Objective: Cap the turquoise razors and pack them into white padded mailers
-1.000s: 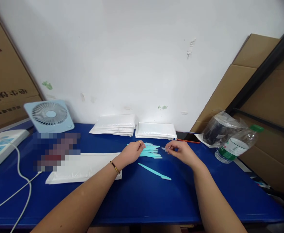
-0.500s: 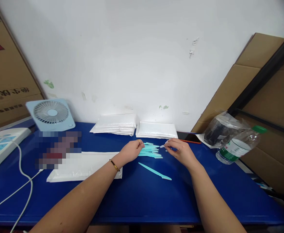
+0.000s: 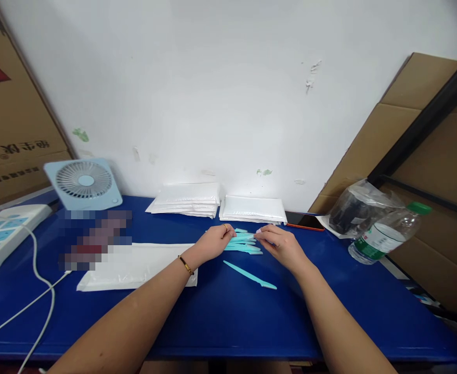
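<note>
Several turquoise plastic sticks (image 3: 246,249) lie in a loose pile at the middle of the blue table. My left hand (image 3: 214,241) is closed over the pile's left side, pinching one turquoise stick that points right. At the pile's right end, my right hand (image 3: 277,241) pinches a small pale cap at that stick's tip. A single turquoise stick (image 3: 249,274) lies apart, nearer the front. Left of my left hand, a large white padded envelope (image 3: 134,265) lies flat, partly behind my forearm.
Two stacks of white envelopes (image 3: 185,200) stand by the wall, with a phone (image 3: 305,221) beside them. At right are a bagged dark object and a water bottle (image 3: 384,239). A blue fan (image 3: 85,181), power strip (image 3: 5,234) and white cable (image 3: 51,291) occupy the left.
My right hand has moved left, bringing the small pale cap to the tip of the stick. My left hand has hardly moved.
</note>
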`<act>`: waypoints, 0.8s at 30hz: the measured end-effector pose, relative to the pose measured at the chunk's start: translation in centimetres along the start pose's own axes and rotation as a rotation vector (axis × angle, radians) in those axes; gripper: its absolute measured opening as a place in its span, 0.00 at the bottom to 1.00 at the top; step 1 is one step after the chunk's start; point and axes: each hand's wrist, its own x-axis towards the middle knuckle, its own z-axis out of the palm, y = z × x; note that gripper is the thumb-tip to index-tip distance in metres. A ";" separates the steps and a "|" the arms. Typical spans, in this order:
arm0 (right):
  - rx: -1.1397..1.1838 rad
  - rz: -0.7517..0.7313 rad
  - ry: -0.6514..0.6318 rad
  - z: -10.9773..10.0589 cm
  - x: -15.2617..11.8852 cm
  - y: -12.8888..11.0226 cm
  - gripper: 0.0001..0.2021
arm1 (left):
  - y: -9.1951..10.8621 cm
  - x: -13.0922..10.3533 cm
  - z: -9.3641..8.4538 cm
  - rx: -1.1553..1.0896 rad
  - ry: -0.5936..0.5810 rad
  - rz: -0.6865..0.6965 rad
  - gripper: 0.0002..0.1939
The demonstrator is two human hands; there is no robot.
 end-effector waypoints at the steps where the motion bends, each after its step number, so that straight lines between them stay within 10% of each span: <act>1: -0.002 0.011 0.004 0.2 0.1 0.0 0.11 | -0.1 0.0 0.1 0.021 0.005 0.017 0.17; 8: -0.020 0.208 -0.079 0.5 -0.4 2.4 0.10 | 0.0 -0.1 0.2 0.311 0.155 0.125 0.14; 16: -0.030 0.494 -0.239 -0.9 -2.5 6.7 0.09 | 1.6 -1.2 1.2 0.305 -0.335 0.321 0.11; 24: 0.088 0.522 -0.290 -0.6 -2.4 5.6 0.05 | 0.8 -0.9 1.3 0.209 -0.246 0.169 0.06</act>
